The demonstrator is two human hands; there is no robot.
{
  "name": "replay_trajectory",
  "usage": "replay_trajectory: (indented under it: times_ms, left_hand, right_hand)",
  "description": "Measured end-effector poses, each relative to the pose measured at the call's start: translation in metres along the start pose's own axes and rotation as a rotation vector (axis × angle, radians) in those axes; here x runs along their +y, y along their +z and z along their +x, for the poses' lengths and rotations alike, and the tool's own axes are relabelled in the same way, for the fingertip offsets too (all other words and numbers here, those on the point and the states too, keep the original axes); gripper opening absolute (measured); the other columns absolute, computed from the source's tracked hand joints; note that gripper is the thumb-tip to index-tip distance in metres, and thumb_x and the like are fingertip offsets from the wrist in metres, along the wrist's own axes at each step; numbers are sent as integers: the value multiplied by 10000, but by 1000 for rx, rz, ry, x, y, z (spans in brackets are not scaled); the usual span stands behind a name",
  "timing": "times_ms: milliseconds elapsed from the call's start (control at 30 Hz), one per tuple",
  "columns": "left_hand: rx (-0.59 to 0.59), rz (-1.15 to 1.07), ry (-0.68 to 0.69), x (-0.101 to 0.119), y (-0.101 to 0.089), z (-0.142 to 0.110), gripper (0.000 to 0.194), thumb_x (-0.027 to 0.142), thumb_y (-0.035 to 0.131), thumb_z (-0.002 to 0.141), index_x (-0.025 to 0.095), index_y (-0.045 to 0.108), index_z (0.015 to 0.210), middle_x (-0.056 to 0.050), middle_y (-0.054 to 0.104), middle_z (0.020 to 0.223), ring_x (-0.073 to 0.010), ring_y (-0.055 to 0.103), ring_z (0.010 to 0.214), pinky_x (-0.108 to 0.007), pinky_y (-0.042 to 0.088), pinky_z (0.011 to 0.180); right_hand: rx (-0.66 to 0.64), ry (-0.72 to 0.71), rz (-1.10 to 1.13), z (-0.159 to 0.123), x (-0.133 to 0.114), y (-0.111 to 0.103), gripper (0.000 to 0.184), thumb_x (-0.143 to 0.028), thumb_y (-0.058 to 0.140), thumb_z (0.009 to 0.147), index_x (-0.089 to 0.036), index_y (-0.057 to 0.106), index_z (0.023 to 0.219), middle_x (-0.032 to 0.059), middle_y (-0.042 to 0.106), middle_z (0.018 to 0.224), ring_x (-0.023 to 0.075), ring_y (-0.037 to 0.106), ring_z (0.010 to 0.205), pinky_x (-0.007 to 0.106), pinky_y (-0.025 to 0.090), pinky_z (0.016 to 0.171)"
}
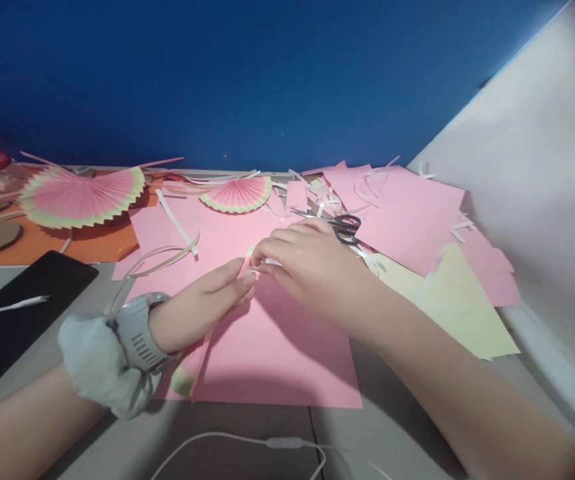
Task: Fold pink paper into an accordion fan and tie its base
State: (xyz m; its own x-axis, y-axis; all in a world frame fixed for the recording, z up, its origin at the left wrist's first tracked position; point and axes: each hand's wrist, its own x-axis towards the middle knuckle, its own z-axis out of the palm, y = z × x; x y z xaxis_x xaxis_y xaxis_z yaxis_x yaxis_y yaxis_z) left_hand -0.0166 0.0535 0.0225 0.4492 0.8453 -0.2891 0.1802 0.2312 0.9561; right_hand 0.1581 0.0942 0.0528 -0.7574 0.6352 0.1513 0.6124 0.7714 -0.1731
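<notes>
My left hand [220,288] is closed on a narrow folded pink paper [245,262] with a yellow-green end. At its upper end, the fingertips of my right hand [310,261] are pinched together, and a small white bit shows between them. Most of the folded paper is hidden by my fingers. Both hands are over a large pink sheet [287,373]. Another pink piece with a green end [183,379] lies below my left wrist. Black-handled scissors [346,227] lie just beyond my right hand.
Pleated pink fans with yellow-green rims, one large [85,197] and one small [237,193], lie at the back. Pink paper [412,213] and yellow paper [467,310] are on the right. A black phone-like slab [42,293] lies left; a white cable [227,435] crosses the front.
</notes>
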Motion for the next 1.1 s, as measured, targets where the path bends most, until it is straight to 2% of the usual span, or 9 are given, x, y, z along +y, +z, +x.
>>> replay_trajectory:
  times_ms: [133, 300, 500, 600, 800, 900, 1100]
  left_hand:
    - [14, -18, -3, 0, 3, 0, 288, 335, 338, 958, 206, 310, 702, 79, 281, 617, -98, 226, 557, -227, 294, 528]
    - [100, -4, 28, -2, 8, 0, 260, 332, 362, 953, 204, 348, 728, 73, 301, 649, -93, 272, 592, -217, 332, 566]
    - [128, -22, 41, -4, 9, -1, 225, 339, 356, 950, 204, 398, 775, 64, 307, 676, -92, 294, 608, -200, 343, 555]
    - [147, 62, 74, -6, 7, 0, 233, 343, 345, 947, 211, 388, 761, 59, 320, 673, -101, 308, 606, -215, 345, 555]
    - [188, 348, 165, -4, 4, 3, 204, 279, 330, 941, 210, 393, 760, 32, 420, 730, -135, 420, 709, -292, 383, 743]
    - [207, 385, 172, -3, 4, 5, 187, 272, 314, 942, 202, 417, 803, 17, 457, 762, -145, 447, 730, -303, 391, 737]
    - [238, 416, 185, -3, 5, 5, 195, 269, 323, 942, 204, 417, 783, 27, 427, 726, -143, 422, 695, -301, 384, 694]
  right_hand:
    - [8, -4, -62, -1, -2, 2, 178, -51, 492, 830, -182, 600, 884, 6, 666, 866, 199, 589, 889, 347, 261, 840]
    - [-3, 0, -154, -1, -10, 1, 115, -88, 518, 825, -172, 591, 853, 21, 648, 821, 227, 585, 841, 366, 272, 804]
    - [20, 9, -218, -2, -17, 3, 99, -101, 504, 828, -174, 561, 794, 31, 625, 780, 238, 563, 777, 378, 269, 779]
    - [43, 16, -252, -2, -19, 5, 75, -123, 507, 825, -167, 557, 791, 42, 618, 766, 244, 554, 774, 385, 268, 790]
    - [19, 54, -288, -4, -27, 5, 119, -86, 467, 829, -148, 568, 814, 48, 608, 745, 234, 544, 740, 389, 253, 788]
    - [18, 57, -261, -6, -29, 4, 113, -83, 495, 802, -155, 567, 852, 41, 600, 754, 229, 529, 716, 383, 250, 753]
    - [25, 55, -271, -10, -31, 3, 98, -92, 505, 800, -158, 563, 844, 28, 580, 705, 222, 520, 670, 378, 247, 723]
